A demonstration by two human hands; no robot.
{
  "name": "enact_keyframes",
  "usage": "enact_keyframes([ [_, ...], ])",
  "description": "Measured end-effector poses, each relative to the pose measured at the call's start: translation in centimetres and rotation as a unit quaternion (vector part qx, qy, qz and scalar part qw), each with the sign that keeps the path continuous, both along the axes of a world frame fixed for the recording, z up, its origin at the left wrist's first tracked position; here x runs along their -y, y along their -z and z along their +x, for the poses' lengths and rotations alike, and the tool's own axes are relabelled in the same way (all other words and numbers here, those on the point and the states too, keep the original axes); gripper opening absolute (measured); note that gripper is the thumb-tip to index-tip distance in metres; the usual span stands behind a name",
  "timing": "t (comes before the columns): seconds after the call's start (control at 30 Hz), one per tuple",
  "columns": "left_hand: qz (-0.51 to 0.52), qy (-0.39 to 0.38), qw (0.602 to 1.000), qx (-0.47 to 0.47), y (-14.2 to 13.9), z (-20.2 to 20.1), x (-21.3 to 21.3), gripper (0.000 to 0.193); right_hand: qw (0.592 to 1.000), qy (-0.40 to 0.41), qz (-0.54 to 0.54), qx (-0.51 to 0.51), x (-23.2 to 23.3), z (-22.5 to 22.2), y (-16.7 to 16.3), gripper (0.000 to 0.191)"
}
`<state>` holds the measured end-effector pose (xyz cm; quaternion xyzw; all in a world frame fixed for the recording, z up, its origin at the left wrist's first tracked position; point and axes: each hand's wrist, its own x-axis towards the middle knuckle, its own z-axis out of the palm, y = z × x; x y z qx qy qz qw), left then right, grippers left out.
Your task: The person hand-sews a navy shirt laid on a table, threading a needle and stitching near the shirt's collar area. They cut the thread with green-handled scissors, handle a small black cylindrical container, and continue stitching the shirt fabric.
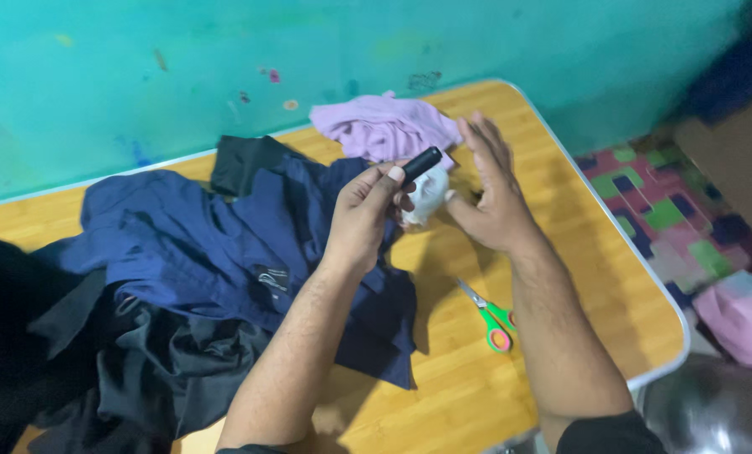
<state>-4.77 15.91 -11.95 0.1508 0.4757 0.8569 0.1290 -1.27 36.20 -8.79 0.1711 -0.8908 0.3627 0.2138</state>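
Left hand [363, 214] raised over the middle of the desk [578, 252], fingers [374, 187] curled shut round a small black cylinder [421, 162], its end poking up past the fingertips. Right hand [492, 189] just beside, palm open, fingers spread and straight, gripping nothing; white wad [426, 195] between the hands. Navy garment [216, 244] beneath the left forearm. Lilac cloth [384, 126] near the far edge. Green-handled scissors [492, 318] toward the right edge.

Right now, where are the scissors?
The green-handled scissors lie on the wooden table, just left of the right forearm and right of the navy garment.
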Motion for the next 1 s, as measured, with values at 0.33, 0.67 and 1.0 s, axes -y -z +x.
enact_keyframes([
  [0.33,-0.129,0.08,0.975,-0.161,-0.7,5.9,-12.4,0.029,0.838,-0.156,-0.485,0.196,-7.1,7.6,1.8,0.06],
  [0.67,-0.137,0.08,0.981,-0.112,-0.1,8.7,-21.7,0.027,0.898,0.129,-0.381,0.177,-15.1,16.1,1.2,0.014],
  [1.0,-0.354,0.043,0.888,-0.29,-0.4,10.5,-20.9,0.037,0.985,0.153,-0.04,-0.07,-15.4,19.2,1.0,0.044],
])
